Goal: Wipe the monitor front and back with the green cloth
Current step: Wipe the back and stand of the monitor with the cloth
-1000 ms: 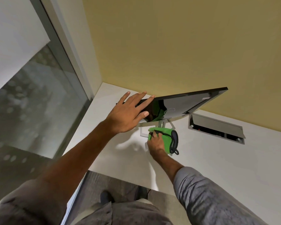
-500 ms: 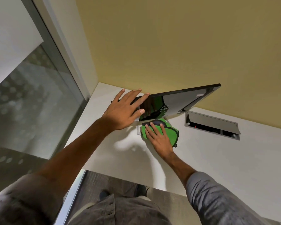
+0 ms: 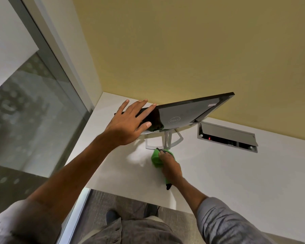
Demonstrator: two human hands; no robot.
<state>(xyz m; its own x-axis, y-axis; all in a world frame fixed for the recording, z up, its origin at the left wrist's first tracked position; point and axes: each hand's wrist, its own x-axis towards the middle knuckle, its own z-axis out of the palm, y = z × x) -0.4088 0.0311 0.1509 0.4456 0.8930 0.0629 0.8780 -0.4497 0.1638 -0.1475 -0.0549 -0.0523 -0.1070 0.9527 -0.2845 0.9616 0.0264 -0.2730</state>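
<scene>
A thin black-framed monitor (image 3: 187,113) stands on a silver stand (image 3: 167,140) on the white desk, its grey back with a round logo turned toward me. My left hand (image 3: 130,122) lies flat with straight fingers on the monitor's left top edge. My right hand (image 3: 169,167) grips the bunched green cloth (image 3: 156,158) low on the desk, just in front of the stand's base. A dark edge of the cloth sticks out below my wrist.
An open cable hatch (image 3: 227,136) is set into the white desk (image 3: 236,173) to the right of the monitor. A yellow wall rises behind. A glass partition (image 3: 33,111) runs along the left. My shoes and grey carpet show below the desk's front edge.
My right hand pulled the cloth down from under the monitor's back to the desk in front of the stand and bunched it up. My left hand stayed on the monitor's edge.
</scene>
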